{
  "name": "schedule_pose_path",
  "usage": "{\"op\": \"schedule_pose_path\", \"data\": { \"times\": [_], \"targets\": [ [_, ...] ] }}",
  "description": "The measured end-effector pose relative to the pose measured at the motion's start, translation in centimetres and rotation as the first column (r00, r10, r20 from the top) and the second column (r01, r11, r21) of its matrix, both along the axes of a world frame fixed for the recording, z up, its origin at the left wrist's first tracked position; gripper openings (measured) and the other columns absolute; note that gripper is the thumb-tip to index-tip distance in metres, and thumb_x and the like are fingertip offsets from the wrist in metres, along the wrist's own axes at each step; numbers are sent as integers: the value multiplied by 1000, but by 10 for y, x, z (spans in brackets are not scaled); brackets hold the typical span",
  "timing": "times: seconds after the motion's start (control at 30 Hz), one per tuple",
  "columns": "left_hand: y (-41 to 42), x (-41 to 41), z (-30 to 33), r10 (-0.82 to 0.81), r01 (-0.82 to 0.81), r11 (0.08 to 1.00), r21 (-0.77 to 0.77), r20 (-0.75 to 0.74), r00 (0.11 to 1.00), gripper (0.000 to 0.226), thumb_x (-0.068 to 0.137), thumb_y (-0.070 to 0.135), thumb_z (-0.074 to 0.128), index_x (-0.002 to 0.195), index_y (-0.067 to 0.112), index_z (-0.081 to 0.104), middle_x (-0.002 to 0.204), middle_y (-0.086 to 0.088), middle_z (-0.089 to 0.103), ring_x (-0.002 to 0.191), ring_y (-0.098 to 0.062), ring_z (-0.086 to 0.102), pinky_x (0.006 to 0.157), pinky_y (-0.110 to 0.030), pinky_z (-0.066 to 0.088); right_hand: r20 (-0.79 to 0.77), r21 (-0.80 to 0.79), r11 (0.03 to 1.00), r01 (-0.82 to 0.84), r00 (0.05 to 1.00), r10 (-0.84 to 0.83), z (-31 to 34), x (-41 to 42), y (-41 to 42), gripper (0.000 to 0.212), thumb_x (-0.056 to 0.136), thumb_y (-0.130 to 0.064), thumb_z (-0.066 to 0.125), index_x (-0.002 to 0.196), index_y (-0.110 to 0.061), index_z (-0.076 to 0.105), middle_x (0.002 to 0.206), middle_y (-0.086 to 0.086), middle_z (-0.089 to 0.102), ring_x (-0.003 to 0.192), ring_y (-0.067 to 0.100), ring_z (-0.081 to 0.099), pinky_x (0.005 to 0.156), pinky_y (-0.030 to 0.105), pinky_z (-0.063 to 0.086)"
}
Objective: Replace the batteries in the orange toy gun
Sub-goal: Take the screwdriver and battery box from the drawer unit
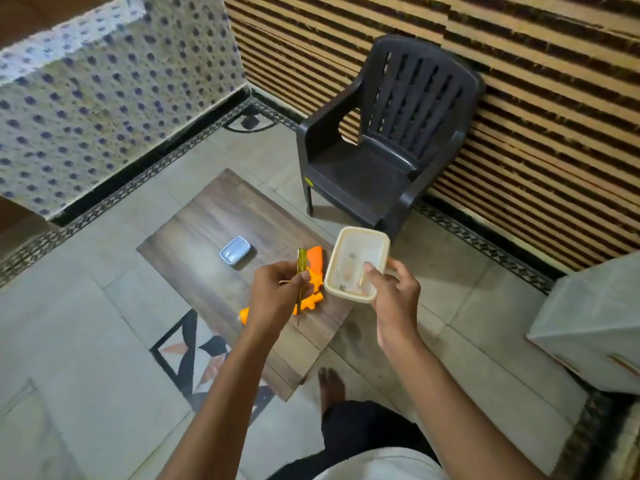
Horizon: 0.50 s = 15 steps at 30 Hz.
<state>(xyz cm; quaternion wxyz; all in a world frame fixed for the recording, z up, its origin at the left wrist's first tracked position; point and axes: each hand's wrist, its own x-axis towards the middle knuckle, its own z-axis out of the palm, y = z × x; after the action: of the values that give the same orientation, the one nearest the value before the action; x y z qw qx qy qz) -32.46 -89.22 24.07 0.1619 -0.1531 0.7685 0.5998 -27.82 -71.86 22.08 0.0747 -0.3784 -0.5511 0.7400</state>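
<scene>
Lying on the wooden surface [194,233], the orange toy gun [313,268] is half hidden behind the left hand [277,292], its long axis running from near-left to far-right. That hand pinches a yellow screwdriver [301,261] upright. The right hand [394,292] grips a clear plastic container [356,265]; its small contents are blurred. A grey tray [235,250] sits just beyond.

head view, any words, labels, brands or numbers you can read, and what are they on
No text is readable.
Black chair: a small yellow round sticker on the seat's front corner, too small and blurred to read.
Orange toy gun, screwdriver, clear container, grey lid: no visible print.
</scene>
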Motion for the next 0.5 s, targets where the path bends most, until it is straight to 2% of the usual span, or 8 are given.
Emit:
{"op": "schedule_pose_path", "data": {
  "times": [0.07,0.17,0.3,0.37,0.5],
  "targets": [
    [-16,-26,0,-39,39,999,-14,-3,999,16,96,3,67,86,12,75,73,-3,72,69,-18,73,75,-38,63,-5,20,1000,18,1000,-18,3,-25,-16,30,91,-10,76,120,-9,68,93,0,81,91,18,78,86,44,64],
    [-42,-57,-1,-59,59,998,7,5,998,14,97,2,66,87,9,73,74,-5,70,71,-21,73,77,-38,63,-6,45,998,40,999,-40,3,-50,-45,30,90,-9,76,119,-9,68,97,4,80,94,24,78,82,41,64],
    [-92,-93,-11,-117,117,992,42,11,993,8,97,0,64,98,-4,71,80,-14,69,69,-19,73,79,-36,64,4,49,993,110,994,-111,-7,-71,-98,22,88,-14,75,110,-19,72,105,9,79,101,29,76,90,51,62],
    [-122,-112,-17,-167,167,985,51,8,986,9,97,0,64,100,-6,70,79,-13,68,69,-20,74,80,-38,63,-4,62,984,169,986,-170,-10,-79,-132,21,87,-16,73,108,-18,74,105,8,79,101,30,76,93,56,60],
    [-182,-139,-24,-256,250,963,105,47,966,12,95,-2,66,103,-11,64,81,-17,65,68,-25,72,78,-38,64,0,73,964,257,966,-257,-9,-91,-199,16,81,-23,68,94,-22,79,98,2,79,106,40,71,96,61,57]
  ]
}}
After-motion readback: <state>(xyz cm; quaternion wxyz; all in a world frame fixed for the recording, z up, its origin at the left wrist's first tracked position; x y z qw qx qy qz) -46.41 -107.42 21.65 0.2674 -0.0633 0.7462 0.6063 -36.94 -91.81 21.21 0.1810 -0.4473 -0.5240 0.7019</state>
